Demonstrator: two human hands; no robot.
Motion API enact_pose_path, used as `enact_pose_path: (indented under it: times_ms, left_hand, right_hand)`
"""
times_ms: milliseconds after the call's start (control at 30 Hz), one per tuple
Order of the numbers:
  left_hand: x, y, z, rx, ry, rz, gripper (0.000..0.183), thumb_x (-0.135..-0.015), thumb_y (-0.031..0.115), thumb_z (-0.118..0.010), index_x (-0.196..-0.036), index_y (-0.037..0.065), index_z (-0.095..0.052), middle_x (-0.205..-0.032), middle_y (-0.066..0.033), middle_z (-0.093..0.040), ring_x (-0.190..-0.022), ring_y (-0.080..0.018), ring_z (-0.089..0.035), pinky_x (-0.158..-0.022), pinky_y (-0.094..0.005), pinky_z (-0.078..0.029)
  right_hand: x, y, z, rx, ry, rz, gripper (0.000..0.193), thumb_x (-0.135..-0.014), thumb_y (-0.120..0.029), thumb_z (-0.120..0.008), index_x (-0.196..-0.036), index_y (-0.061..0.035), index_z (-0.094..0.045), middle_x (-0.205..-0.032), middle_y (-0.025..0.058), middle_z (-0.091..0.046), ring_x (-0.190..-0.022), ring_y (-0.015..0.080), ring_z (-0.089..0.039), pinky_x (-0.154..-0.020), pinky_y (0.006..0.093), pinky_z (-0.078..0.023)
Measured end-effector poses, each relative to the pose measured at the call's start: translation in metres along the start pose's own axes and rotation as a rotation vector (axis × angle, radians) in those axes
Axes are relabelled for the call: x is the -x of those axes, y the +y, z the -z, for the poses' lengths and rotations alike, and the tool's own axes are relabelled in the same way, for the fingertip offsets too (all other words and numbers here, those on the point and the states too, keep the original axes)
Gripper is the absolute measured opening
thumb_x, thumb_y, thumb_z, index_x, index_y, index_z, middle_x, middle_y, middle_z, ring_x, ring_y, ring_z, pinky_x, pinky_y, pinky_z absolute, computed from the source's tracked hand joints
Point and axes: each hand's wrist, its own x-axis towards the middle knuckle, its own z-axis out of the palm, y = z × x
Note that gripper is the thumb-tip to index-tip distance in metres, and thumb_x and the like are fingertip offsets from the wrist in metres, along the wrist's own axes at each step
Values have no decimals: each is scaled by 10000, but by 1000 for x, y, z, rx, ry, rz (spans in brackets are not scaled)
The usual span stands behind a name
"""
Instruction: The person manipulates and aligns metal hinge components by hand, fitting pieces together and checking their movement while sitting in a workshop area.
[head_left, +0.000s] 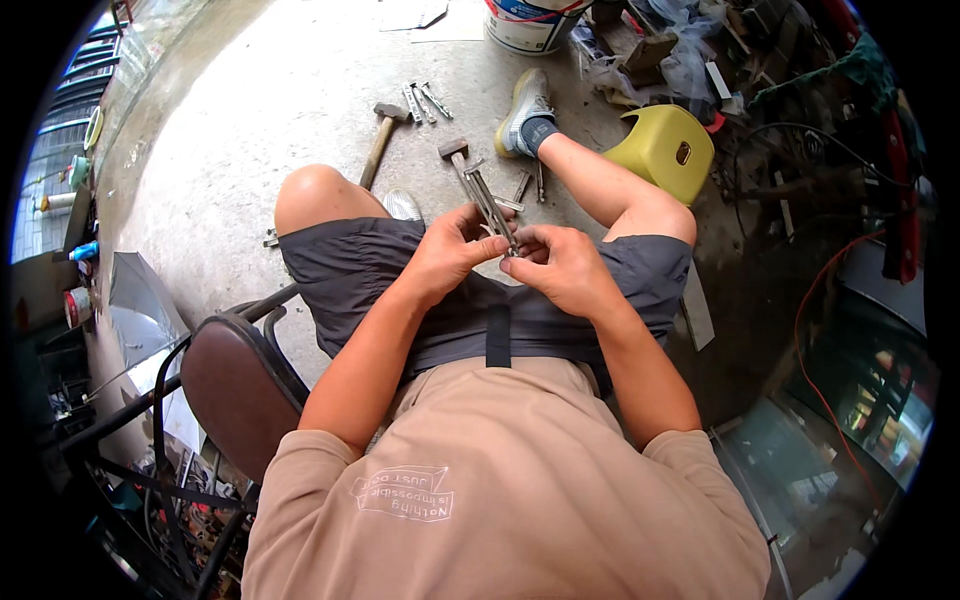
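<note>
Seated over the grey concrete floor [300,90], both my hands working a long thin metal strip piece [487,200] above my lap.

Largest first: yellow plastic stool [665,148] sits by my right knee, wooden-handled hammer [381,135] lies on the floor ahead, loose metal strips [425,100] beyond it. My left hand [450,252] pinches the strip's lower end; my right hand [562,265] is closed on the same end. Best to keep both grips tight near the joint and the strip steady. My fingers hide the joint itself; I can't tell what small part is there.
</note>
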Motion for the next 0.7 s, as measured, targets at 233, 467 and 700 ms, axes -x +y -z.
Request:
enact_pose_path:
  times_ms: [233, 467, 700]
  left_hand:
    - [-1, 0, -1, 19, 21, -23, 570, -918, 202, -875, -1384, -5, -621, -1216, -82, -721, -1156, -193, -673, -1080, -360, -505]
    - [2, 0, 1, 36, 8, -48, 619, -905, 208, -887, -1402, -34, -607, -1248, -108, -722, -1199, -211, -677, -1111, -376, -505]
    - [4, 2, -2, 55, 26, -50, 524, -923, 108, -834, -1376, -51, -623, -1245, -104, -718, -1176, -203, -674, -1086, -368, -517]
  right_hand:
    - [1, -5, -1, -23, 6, 39, 459, -860, -314, -849, -1127, 47, -754, -922, 152, -768, -833, 212, -750, -795, 359, -589]
    - [1, -6, -1, 54, 42, 96, 438, -844, -308, -862, -1078, 48, -759, -902, 190, -751, -807, 245, -748, -776, 372, -585]
    - [1, -6, -3, 87, 86, 182, 413, -835, -295, -867, -1060, 35, -762, -911, 194, -745, -807, 274, -740, -770, 391, -584]
